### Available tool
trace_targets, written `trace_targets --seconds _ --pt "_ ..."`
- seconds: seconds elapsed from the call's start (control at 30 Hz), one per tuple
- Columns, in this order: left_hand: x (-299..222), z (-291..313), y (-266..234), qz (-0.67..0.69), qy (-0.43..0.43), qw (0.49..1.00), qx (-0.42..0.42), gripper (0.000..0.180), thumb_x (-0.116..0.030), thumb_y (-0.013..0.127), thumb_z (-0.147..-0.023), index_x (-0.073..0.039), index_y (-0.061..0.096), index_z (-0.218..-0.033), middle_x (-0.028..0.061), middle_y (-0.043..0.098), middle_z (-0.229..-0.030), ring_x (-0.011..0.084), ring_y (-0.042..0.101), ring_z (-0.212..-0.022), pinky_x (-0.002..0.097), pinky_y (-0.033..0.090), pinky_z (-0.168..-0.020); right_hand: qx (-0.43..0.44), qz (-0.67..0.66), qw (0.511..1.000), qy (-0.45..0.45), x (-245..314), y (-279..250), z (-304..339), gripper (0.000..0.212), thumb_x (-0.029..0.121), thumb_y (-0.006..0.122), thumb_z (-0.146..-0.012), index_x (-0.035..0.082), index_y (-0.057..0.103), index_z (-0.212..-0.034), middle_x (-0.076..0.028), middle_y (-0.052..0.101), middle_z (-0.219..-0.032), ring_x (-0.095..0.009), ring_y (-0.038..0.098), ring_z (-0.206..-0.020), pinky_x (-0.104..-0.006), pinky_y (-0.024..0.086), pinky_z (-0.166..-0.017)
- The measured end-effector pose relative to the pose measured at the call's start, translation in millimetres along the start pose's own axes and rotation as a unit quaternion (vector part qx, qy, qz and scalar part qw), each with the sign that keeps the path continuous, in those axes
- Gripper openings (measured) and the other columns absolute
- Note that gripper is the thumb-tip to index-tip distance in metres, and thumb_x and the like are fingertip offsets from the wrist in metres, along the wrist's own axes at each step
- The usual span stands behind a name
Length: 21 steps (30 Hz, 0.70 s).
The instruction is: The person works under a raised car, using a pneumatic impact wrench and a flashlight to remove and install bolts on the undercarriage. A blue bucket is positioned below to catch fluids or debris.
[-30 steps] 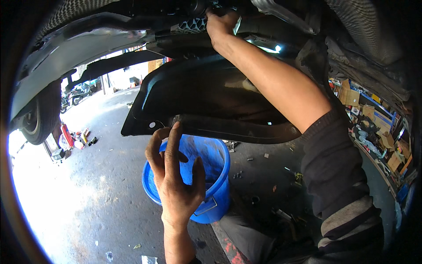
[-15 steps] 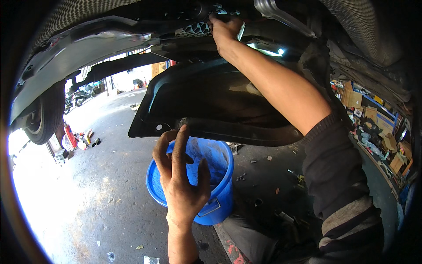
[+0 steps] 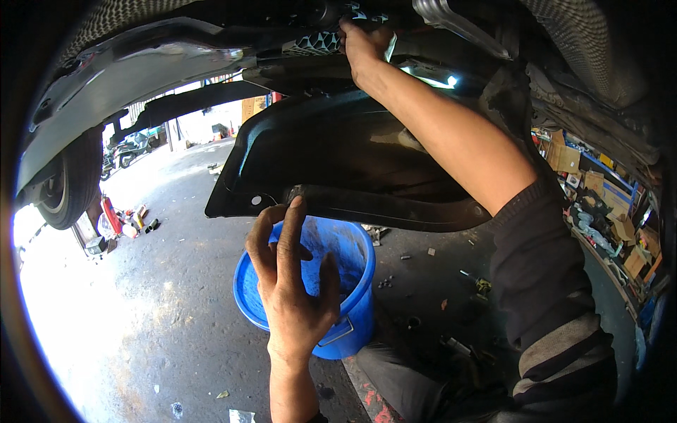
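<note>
Above me a dark plastic undercover panel hangs tilted beneath a raised car, its lower lip facing me. My left hand is lifted in front of that lip. Its fingers are apart and gripping nothing, with the index fingertip at the panel's edge near a round pale hole. My right hand reaches up past the panel into the underbody, fingers curled closed next to a honeycomb-patterned part. Whatever those fingers grip is hidden from view. A bright light shines behind my right forearm.
A blue bucket stands on the floor below my left hand. Cardboard boxes and clutter line the right side. A car wheel and a red fire extinguisher are at left. Small parts lie scattered on the floor.
The view has shifted very slightly. Both hands keep nearly the same places and poses, and the panel hangs as before.
</note>
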<state>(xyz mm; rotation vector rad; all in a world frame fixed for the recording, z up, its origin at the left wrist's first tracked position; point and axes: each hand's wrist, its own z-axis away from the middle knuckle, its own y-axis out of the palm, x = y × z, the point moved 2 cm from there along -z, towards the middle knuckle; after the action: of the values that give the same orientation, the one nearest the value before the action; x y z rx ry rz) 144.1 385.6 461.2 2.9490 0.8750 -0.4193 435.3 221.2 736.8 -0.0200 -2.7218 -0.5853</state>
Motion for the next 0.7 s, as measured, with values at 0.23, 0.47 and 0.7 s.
trace_targets --seconds 0.23,0.47,0.7 --pt "-0.4 1.4 0.2 0.01 -0.011 1.0 0.003 0.076 0.013 0.067 -0.078 -0.01 0.054 -0.15 0.0212 0.043 -0.151 0.0229 0.065 -0.102 0.0292 0.057 -0.074 0.006 -0.017 1.0 -0.001 15.4 1.9 10.0 0.015 0.008 0.075 -0.092 0.0 0.064 -0.087 -0.008 0.072 -0.08 -0.015 0.067 -0.064 -0.0294 0.055 -0.051" --pt "0.7 1.4 0.6 0.008 -0.003 1.0 0.001 0.077 0.013 0.068 -0.078 -0.01 0.054 -0.15 0.0208 0.043 -0.151 0.018 0.065 -0.09 0.0287 0.057 -0.073 0.001 -0.04 0.999 0.032 15.3 3.0 13.6 0.013 0.008 0.075 -0.092 -0.001 0.066 -0.09 -0.008 0.071 -0.076 -0.015 0.065 -0.059 -0.0285 0.054 -0.051" --pt "0.2 2.3 -0.9 0.008 -0.008 1.0 0.005 0.078 0.012 0.069 -0.077 -0.009 0.053 -0.15 0.0202 0.043 -0.151 0.0166 0.064 -0.084 0.0292 0.057 -0.076 0.016 -0.013 1.0 0.002 40.5 0.3 25.1 0.012 0.007 0.073 -0.093 -0.001 0.066 -0.087 -0.008 0.071 -0.075 -0.015 0.067 -0.061 -0.0268 0.054 -0.051"
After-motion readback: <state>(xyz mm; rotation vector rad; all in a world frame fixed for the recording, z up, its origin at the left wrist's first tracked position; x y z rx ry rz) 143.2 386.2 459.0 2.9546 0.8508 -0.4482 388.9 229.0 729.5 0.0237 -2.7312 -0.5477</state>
